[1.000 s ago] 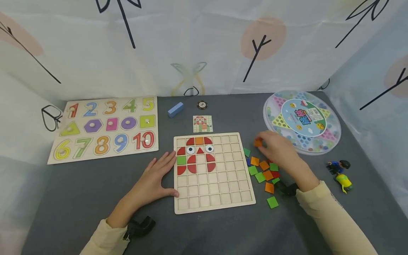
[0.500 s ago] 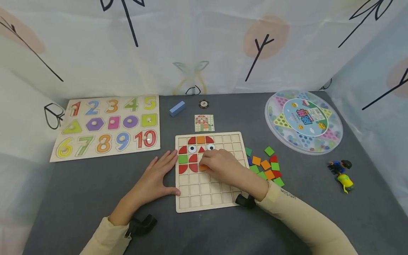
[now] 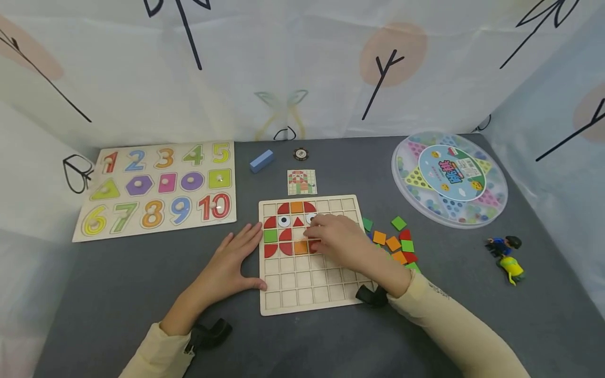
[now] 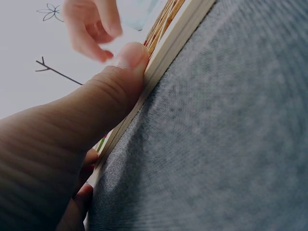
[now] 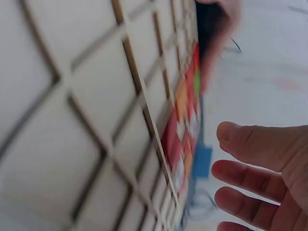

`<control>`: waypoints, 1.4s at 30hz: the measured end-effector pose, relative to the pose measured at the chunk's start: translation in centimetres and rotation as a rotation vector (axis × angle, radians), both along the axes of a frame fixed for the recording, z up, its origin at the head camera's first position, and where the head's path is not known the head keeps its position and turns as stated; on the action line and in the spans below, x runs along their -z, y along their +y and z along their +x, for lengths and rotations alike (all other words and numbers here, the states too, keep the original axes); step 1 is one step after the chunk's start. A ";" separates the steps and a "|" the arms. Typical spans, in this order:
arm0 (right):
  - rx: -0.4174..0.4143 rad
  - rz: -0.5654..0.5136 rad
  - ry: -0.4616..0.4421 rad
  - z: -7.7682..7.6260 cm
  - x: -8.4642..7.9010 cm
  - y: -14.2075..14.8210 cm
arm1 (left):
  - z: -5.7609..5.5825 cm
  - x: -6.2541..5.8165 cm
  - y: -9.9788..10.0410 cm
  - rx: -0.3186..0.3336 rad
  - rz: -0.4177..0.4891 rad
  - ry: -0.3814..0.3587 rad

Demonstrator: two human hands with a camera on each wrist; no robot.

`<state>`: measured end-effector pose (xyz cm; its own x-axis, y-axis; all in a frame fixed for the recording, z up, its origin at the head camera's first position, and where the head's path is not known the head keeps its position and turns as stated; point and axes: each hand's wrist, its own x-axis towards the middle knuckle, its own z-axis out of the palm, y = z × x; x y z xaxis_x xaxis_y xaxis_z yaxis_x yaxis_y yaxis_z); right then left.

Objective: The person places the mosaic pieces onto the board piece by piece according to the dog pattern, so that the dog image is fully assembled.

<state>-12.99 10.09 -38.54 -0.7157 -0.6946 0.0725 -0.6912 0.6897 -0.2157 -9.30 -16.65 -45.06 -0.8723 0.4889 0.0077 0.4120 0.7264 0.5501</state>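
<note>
A wooden grid board (image 3: 326, 286) lies in the middle of the table, with red, orange and green tiles and eye tiles at its upper left. My left hand (image 3: 231, 262) rests against its left edge, fingers spread and thumb at the lower side. In the left wrist view the thumb (image 4: 127, 62) presses the board's rim (image 4: 166, 57). Over the board hovers my right hand (image 3: 340, 241), its fingers loose and holding nothing. The right wrist view shows these fingers (image 5: 248, 178) apart from the grid. An orange square tile (image 3: 300, 248) lies in a cell just left of the fingertips.
Loose coloured tiles (image 3: 393, 243) lie right of the board, partly behind the right forearm. Beyond the board are a small pattern card (image 3: 301, 182), a blue block (image 3: 261, 161) and a round chip (image 3: 300, 154). A number puzzle (image 3: 156, 194), round game box (image 3: 449, 178) and toy figures (image 3: 508, 257) stand around.
My right hand has carried an orange square tile from the loose pile to the board, let go of it in a cell and lifted slightly right. The left hand has stayed at the edge.
</note>
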 end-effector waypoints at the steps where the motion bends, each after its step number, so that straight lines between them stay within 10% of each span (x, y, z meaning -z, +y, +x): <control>1: 0.033 -0.021 -0.003 0.0 -0.3 1.0 | 0.0 0.0 0.0 0.002 0.002 0.001; 12: 0.402 -0.013 -0.054 0.1 0.2 12.4 | 0.0 0.1 0.1 -0.002 0.008 -0.002; 23: 0.525 0.087 -0.079 -1.0 1.4 13.8 | -0.1 0.0 -0.1 0.001 0.005 0.009; 28: 0.459 0.016 -0.069 -0.2 0.7 11.5 | 0.0 0.0 0.0 0.001 0.008 0.001; 34: 0.173 -0.079 -0.011 1.4 0.3 5.0 | 0.0 0.1 -0.1 0.002 0.005 0.001; 42: -0.045 -0.012 -0.029 2.9 1.5 -1.0 | 0.0 0.0 -0.1 0.002 -0.007 -0.003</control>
<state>-10.11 9.07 -40.00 -0.6855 -0.7256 0.0602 -0.7150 0.6552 -0.2440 -9.34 -16.73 -45.08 -0.8716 0.4903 0.0020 0.4115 0.7293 0.5465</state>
